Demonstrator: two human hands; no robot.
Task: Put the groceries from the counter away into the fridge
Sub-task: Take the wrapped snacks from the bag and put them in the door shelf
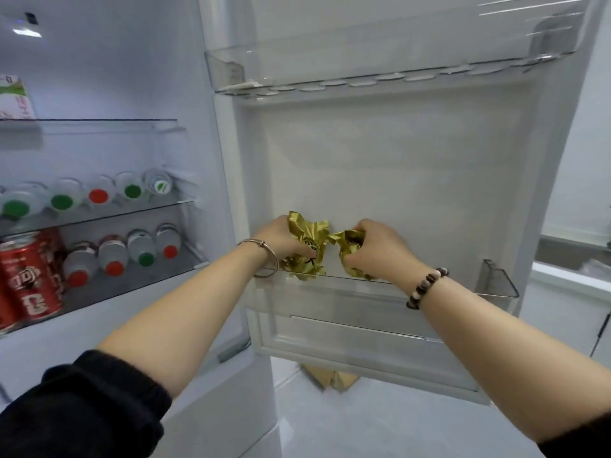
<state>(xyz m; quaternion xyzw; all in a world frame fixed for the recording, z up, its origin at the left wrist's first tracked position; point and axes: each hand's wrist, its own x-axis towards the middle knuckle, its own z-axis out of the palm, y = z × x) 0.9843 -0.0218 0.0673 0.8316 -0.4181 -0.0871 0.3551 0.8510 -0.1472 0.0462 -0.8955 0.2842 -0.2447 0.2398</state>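
Note:
The fridge stands open, with its door swung out in front of me. Two crinkled gold foil packets sit in the clear middle door bin point(496, 285). My left hand point(281, 239) grips the left gold packet point(309, 239), which has dark print on its front. My right hand point(377, 249) grips the right gold packet point(347, 242), much of it hidden under my fingers. Both packets reach down behind the bin's front wall. Both hands are inside the bin's left half.
An upper door bin point(231, 71) holds nothing I can see. Inside the fridge at the left, several bottles with green and red caps point(99, 195) lie on two glass shelves, red cans point(26, 276) stand beside them, and a carton point(16, 97) sits higher up. A counter point(568, 276) lies right of the door.

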